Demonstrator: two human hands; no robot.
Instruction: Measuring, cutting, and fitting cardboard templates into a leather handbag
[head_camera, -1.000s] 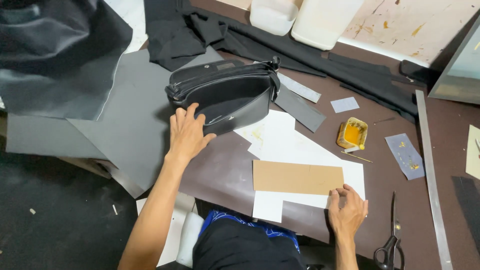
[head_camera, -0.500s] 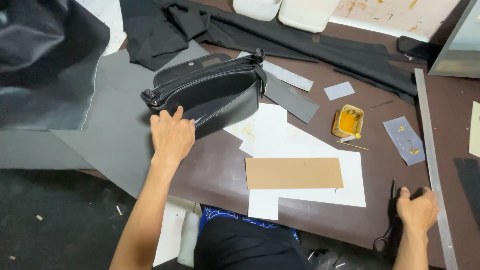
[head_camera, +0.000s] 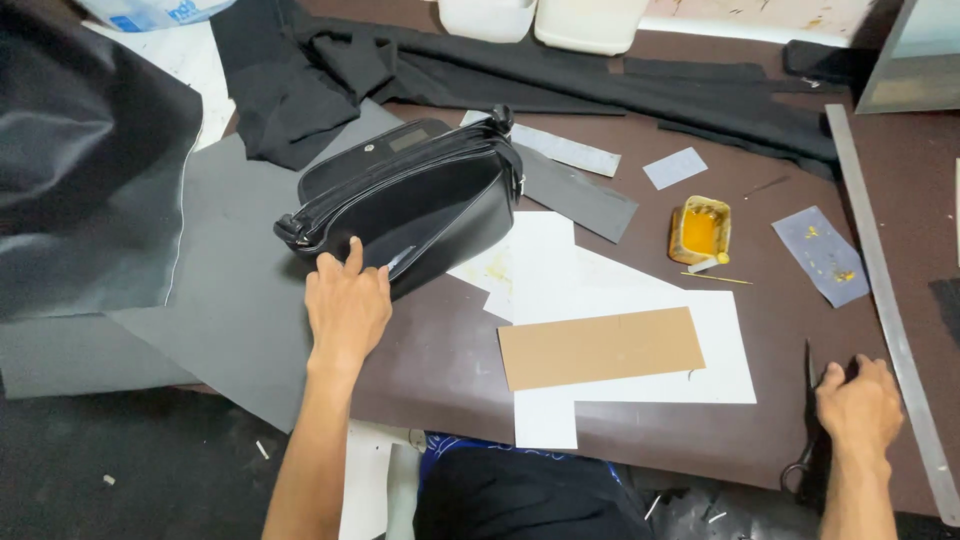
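A black leather bag (head_camera: 410, 200) lies on its side on the brown table (head_camera: 440, 360), partly on a grey sheet (head_camera: 230, 290). My left hand (head_camera: 345, 305) rests flat against the bag's near edge, fingers spread. My right hand (head_camera: 858, 405) is at the table's near right edge, closed over the handles of black scissors (head_camera: 808, 440) whose blades point away from me. A brown cardboard rectangle (head_camera: 600, 347) lies on white paper sheets (head_camera: 640, 320) between my hands.
A small yellow glue tin (head_camera: 700, 230) with a stick stands right of the papers. A long metal ruler (head_camera: 885, 300) runs along the right side. Black fabric (head_camera: 520, 70), grey scraps (head_camera: 575, 195) and white containers (head_camera: 590, 20) lie at the back. Dark leather (head_camera: 80, 170) hangs at left.
My right hand moved from the paper's near edge out to the right and closed on the scissors. My left hand stayed on the bag.
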